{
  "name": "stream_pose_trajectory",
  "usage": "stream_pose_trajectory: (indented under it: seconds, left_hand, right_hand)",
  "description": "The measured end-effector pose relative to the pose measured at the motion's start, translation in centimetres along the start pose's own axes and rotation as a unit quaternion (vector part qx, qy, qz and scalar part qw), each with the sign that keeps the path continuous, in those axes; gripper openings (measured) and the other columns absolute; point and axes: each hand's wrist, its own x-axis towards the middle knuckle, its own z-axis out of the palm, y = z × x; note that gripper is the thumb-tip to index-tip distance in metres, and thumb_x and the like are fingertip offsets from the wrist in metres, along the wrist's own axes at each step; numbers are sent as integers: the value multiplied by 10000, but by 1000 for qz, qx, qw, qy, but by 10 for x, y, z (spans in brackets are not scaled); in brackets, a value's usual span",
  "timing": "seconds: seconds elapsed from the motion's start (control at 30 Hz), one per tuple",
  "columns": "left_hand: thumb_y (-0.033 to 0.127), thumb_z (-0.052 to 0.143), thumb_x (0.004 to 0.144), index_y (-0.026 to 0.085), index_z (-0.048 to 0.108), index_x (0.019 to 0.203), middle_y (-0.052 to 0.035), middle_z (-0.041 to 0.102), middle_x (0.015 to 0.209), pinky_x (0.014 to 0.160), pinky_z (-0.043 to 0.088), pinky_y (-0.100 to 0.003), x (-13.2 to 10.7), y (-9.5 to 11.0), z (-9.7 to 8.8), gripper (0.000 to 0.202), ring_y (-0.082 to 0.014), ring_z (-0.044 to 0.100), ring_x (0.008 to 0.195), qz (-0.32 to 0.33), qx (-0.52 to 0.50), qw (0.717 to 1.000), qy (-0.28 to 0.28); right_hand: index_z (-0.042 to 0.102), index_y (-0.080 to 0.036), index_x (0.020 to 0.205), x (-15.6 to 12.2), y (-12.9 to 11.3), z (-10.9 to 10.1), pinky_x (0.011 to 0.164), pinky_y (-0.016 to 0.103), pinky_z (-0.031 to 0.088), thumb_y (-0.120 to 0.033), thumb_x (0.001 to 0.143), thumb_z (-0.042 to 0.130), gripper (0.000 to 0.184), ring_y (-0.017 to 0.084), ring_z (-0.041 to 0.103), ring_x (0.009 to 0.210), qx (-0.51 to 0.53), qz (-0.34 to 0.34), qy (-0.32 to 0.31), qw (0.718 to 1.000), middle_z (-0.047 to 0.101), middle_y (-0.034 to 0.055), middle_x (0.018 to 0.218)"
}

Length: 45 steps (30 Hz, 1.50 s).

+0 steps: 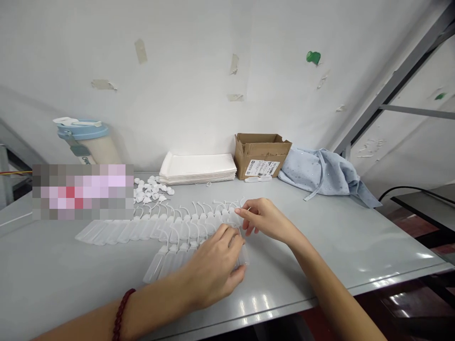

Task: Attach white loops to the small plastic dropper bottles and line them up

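Small translucent bottles with thin, curved white tubes lie side by side in two rows, a far row and a shorter near row. My left hand is curled over the right end of the near row. Its fingers are round a translucent bottle, mostly hidden behind them. Just beyond, at the right end of the far row, my right hand has thumb and forefinger closed together near the tubes. What lies between those fingertips is too small to make out.
Loose white caps lie in a pile at the back left, beside a stack of white padded envelopes. A cardboard box and a light blue cloth stand along the wall. A blue-lidded tumbler is at left, near a blurred-out patch.
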Motion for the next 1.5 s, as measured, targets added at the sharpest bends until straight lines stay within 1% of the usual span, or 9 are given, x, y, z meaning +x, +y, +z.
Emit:
stream_pose_trajectory:
  seconds: [0.53, 0.77, 0.93, 1.0, 1.1, 1.23, 1.37, 1.43, 1.5]
  left_hand:
    - [219, 567, 785, 118, 556, 997, -135, 555, 1016, 822, 487, -454, -3, 2, -2, 235, -298, 482, 1004, 1, 40, 999, -3]
    - [220, 574, 797, 116, 554, 1006, -115, 570, 1017, 848, 473, -424, -1, -5, -17, 234, -264, 482, 994, -7, 6, 998, 63]
    - [189, 435, 861, 139, 552, 931, -100, 605, 942, 767, 490, -393, 4, -32, -32, 145, -248, 517, 951, -65, 42, 991, 110]
    - [203, 387, 874, 152, 558, 858, -90, 622, 891, 739, 491, -393, 11, -52, -40, 179, -254, 538, 927, -116, 62, 987, 94]
    - [177, 336, 865, 140, 579, 837, -101, 646, 872, 745, 485, -384, 25, -85, -51, 247, -275, 554, 951, -171, 92, 980, 54]
    - [104, 346, 823, 112, 615, 909, -132, 661, 963, 835, 458, -388, 47, -120, -53, 283, -282, 576, 994, -167, 104, 980, 44]
    - [74, 404, 815, 129, 648, 886, -124, 678, 945, 851, 454, -364, 65, -133, -42, 259, -275, 590, 1001, -154, 109, 982, 32]
    - [88, 432, 842, 113, 652, 892, -143, 670, 960, 850, 458, -371, 70, -135, -36, 226, -277, 594, 992, -152, 112, 982, 29]
    - [148, 475, 882, 99, 637, 957, -148, 648, 1008, 841, 474, -384, 74, -136, -30, 186, -264, 597, 979, -153, 113, 981, 24]
  right_hand:
    - [511, -164, 598, -2, -1, 0, 393, 191, 441, -377, 861, 508, 338, 139, 646, 485, 15, 42, -71, 996, 657, 39, 549]
    - [485, -172, 626, -2, 1, -1, 397, 204, 447, -401, 855, 516, 326, 152, 655, 489, 30, 49, -94, 994, 668, 49, 571]
    - [435, -189, 558, -3, -1, -12, 360, 209, 401, -482, 842, 504, 414, 123, 576, 358, 29, 71, -89, 993, 621, 22, 466]
    - [395, -199, 517, 1, 0, -19, 340, 205, 360, -507, 836, 493, 454, 92, 490, 287, -1, 76, -57, 995, 574, -1, 404]
    - [393, -206, 508, 13, 9, -29, 357, 213, 346, -502, 840, 468, 451, 81, 430, 273, -90, 49, 103, 989, 535, -21, 375]
    - [499, -191, 676, 39, 35, -39, 549, 266, 451, -396, 889, 378, 319, 156, 588, 530, -165, 34, 251, 953, 656, 58, 636]
    - [583, -123, 863, 58, 67, -41, 751, 372, 464, -212, 825, 455, 161, 262, 613, 829, -249, 41, 290, 923, 661, 169, 922]
    - [562, -74, 1031, 64, 78, -39, 866, 412, 428, -159, 810, 463, 258, 307, 550, 1032, -286, 36, 297, 911, 588, 228, 1123]
    - [506, -77, 1169, 68, 85, -37, 945, 437, 384, -150, 815, 466, 364, 324, 439, 1193, -317, 23, 290, 903, 496, 224, 1283]
